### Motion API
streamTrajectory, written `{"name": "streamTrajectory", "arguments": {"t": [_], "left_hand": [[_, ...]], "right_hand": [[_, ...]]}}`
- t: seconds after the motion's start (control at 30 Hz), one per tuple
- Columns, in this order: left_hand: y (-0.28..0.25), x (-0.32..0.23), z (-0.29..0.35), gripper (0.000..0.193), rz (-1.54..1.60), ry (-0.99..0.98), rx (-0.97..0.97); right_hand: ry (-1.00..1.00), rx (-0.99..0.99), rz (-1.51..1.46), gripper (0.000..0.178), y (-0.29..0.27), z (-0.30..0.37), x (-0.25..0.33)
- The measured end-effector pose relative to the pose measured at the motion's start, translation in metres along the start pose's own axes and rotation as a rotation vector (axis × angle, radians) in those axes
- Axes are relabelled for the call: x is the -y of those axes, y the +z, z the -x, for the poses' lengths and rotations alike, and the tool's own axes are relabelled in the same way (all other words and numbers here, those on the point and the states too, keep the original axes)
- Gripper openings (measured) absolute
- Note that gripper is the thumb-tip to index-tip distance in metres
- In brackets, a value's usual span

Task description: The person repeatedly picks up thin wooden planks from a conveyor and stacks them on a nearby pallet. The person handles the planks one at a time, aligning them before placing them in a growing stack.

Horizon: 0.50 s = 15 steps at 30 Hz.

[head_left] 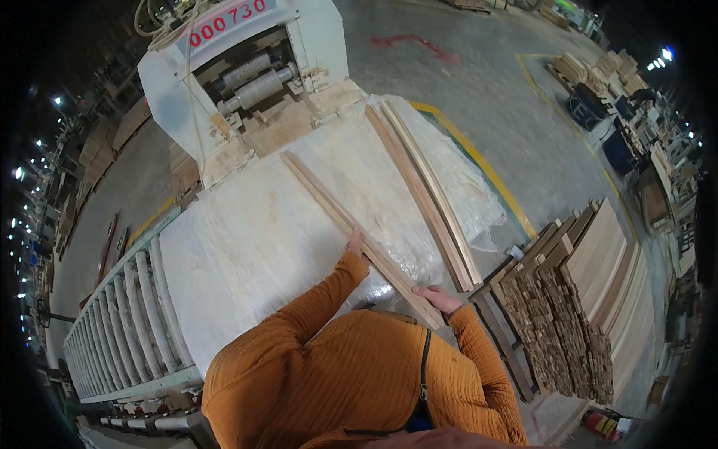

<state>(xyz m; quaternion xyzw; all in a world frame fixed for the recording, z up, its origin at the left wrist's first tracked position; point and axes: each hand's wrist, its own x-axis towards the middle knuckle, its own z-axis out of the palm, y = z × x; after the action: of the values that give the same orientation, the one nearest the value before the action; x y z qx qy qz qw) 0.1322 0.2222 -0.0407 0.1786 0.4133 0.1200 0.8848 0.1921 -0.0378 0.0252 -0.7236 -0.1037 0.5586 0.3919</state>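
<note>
A long, narrow wooden strip (pixel 329 203) lies slantwise in front of me over a table wrapped in clear plastic film (pixel 247 224). Around its middle my left hand (pixel 357 246) is closed. My right hand (pixel 440 298) grips the same strip close to its near end. The far end points toward a white machine (pixel 318 49) with rollers (pixel 258 88) in its opening. To the right, more wooden strips (pixel 419 187) lie side by side on the film, apart from both hands.
At my right stands a tall stack of wooden boards (pixel 576 299). A roller conveyor (pixel 127 314) runs along the left side. Yellow floor lines (pixel 479 161) pass beyond the table, and a dark blue bin (pixel 587 106) stands farther right. A red fire extinguisher (pixel 602 425) is at lower right.
</note>
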Motion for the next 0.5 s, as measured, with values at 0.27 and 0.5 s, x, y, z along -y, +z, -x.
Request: {"name": "streamTrajectory", "arguments": {"t": [0.27,0.5], "left_hand": [[-0.007,0.014,-0.001,0.058,-0.179,0.018,0.116],[0.034,0.035,-0.008,0.051,-0.281,0.075,0.137]], "right_hand": [[-0.369,-0.408,0.599,0.061,0.016,0.016,0.004],[-0.554,-0.582,0.739,0.05,0.025,0.039,0.001]]}}
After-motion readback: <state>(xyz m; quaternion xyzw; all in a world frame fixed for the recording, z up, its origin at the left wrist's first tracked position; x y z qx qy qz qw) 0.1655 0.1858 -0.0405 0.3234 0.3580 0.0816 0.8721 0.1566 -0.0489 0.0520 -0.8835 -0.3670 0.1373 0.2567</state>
